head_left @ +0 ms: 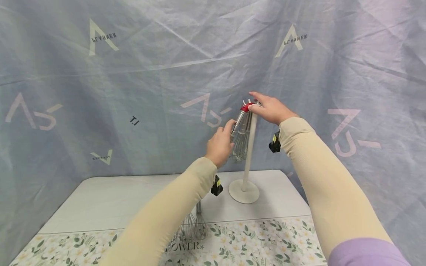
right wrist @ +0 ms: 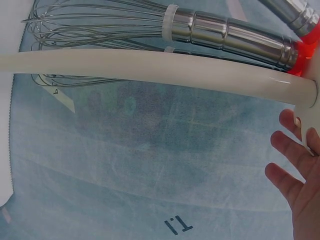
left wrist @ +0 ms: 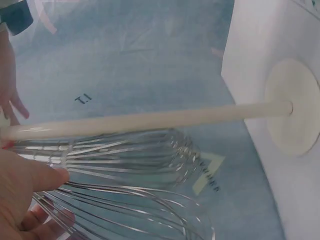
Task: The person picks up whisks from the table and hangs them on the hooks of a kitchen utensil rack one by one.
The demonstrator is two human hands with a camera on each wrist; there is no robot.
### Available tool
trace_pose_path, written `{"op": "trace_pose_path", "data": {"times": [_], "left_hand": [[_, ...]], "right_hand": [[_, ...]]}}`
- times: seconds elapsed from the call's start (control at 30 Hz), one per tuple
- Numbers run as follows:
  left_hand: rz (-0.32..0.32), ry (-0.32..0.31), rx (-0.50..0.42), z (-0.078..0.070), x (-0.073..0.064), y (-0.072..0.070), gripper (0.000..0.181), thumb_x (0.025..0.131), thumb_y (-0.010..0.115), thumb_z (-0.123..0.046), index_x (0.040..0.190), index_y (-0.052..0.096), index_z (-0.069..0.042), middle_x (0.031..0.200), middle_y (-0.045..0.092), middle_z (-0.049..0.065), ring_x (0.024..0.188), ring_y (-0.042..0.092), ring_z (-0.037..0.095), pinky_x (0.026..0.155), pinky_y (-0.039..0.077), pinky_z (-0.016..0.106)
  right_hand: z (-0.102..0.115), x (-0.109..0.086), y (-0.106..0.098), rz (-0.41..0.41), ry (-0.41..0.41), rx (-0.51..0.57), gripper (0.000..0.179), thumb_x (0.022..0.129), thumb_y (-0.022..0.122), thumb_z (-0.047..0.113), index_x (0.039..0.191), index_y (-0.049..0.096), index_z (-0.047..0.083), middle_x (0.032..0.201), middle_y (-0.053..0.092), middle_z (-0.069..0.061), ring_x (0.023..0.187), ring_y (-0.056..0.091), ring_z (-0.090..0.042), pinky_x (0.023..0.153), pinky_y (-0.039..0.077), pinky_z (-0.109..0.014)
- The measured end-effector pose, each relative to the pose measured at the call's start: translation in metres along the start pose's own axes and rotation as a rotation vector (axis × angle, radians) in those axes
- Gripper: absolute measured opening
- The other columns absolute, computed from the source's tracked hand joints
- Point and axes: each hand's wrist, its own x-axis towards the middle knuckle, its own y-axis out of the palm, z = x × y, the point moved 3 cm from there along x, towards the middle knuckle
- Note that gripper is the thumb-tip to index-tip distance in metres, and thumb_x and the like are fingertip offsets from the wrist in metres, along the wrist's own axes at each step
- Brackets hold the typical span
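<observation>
One whisk (head_left: 238, 120) is gripped in my left hand (head_left: 219, 146), wires down and handle slanting up toward the top of the white stand (head_left: 247, 162); its red end (head_left: 244, 108) sits by the hooks (head_left: 249, 100), beside a hanging whisk (right wrist: 225, 32). The step in hand appears to be seating this whisk on a hook; whether the loop is engaged I cannot tell. The next move calls, in my judgement, for a small alignment of the red end to a hook, then a gentle lowering until the hook bears the weight; release too soon could drop the whisk. Left-hand pose: arm extended forward and raised; thumb clamped over the wires near the handle, fingers curled beneath. Right-hand pose: arm reaching in from the right, right hand (head_left: 271, 109) at the top of the stand; fingers spread apart, thumb near the red end; whether the thumb presses it I cannot tell. Further whisks (head_left: 201, 225) lie below my left forearm, on the flowered mat (head_left: 273, 240).
</observation>
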Motion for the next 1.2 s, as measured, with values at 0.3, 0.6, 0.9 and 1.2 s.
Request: {"op": "trace_pose_path", "data": {"times": [0.3, 0.6, 0.9, 1.2], "left_hand": [[0.010, -0.046, -0.207, -0.001, -0.002, 0.029, 0.095, 0.090, 0.078, -0.009, 0.160, 0.019, -0.031, 0.123, 0.058, 0.012, 0.097, 0.065, 0.028, 0.078, 0.056, 0.043], [0.014, -0.131, -0.400, 0.007, -0.011, 0.047, 0.080, 0.093, 0.075, -0.011, 0.157, 0.030, -0.022, 0.138, 0.055, 0.010, 0.121, 0.058, 0.025, 0.092, 0.053, 0.042], [-0.036, -0.162, -0.436, 0.015, -0.016, 0.062, 0.058, 0.096, 0.072, -0.018, 0.148, 0.045, -0.015, 0.137, 0.056, 0.010, 0.124, 0.057, 0.024, 0.096, 0.052, 0.042], [-0.022, -0.186, -0.430, 0.015, -0.018, 0.069, 0.061, 0.094, 0.074, -0.020, 0.148, 0.044, -0.014, 0.129, 0.057, 0.015, 0.113, 0.060, 0.027, 0.090, 0.053, 0.044]], "right_hand": [[0.000, 0.001, 0.000, -0.005, -0.011, -0.013, 0.071, 0.101, 0.039, 0.052, 0.164, 0.020, 0.024, 0.159, 0.036, -0.017, 0.141, 0.040, -0.042, 0.111, 0.034, -0.061], [0.001, -0.001, 0.000, -0.005, 0.003, -0.005, 0.071, 0.101, 0.038, 0.052, 0.164, 0.019, 0.025, 0.160, 0.035, -0.016, 0.141, 0.040, -0.041, 0.110, 0.035, -0.062], [0.003, -0.001, 0.002, 0.014, 0.006, 0.001, 0.071, 0.102, 0.038, 0.052, 0.164, 0.017, 0.025, 0.161, 0.033, -0.017, 0.142, 0.039, -0.042, 0.110, 0.034, -0.062], [0.001, -0.001, 0.001, 0.009, 0.014, -0.006, 0.071, 0.102, 0.038, 0.052, 0.164, 0.017, 0.026, 0.161, 0.034, -0.016, 0.141, 0.039, -0.042, 0.109, 0.035, -0.062]]}}
